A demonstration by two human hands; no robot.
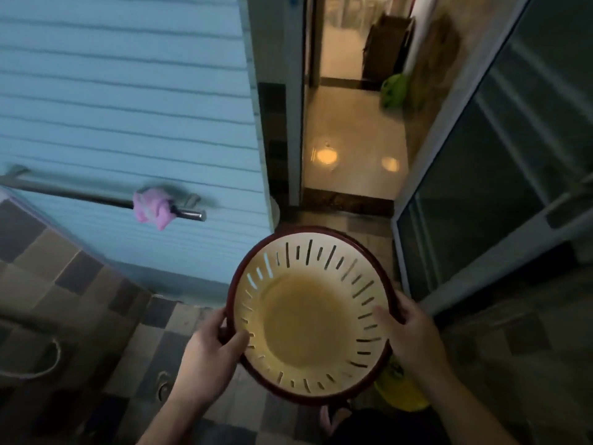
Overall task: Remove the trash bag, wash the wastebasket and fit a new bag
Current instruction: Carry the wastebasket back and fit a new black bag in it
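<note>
Both hands are gripping the bagless wastebasket (308,319) rim, left hand (211,351) at eight o'clock, right hand (414,332) at three, likely carrying it for a new bag.

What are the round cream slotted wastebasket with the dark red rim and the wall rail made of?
Round cream slotted wastebasket: looks like moulded plastic with a smooth, slightly glossy finish; its wall has neat cut slots, and its dark red rim is probably plastic too. Wall rail: likely polished metal, with a bright sheen at its end.

Left hand (210,350) and right hand (414,335) are held forward, fingers curled, thumbs hooked inward, forearms converging from below.
</note>
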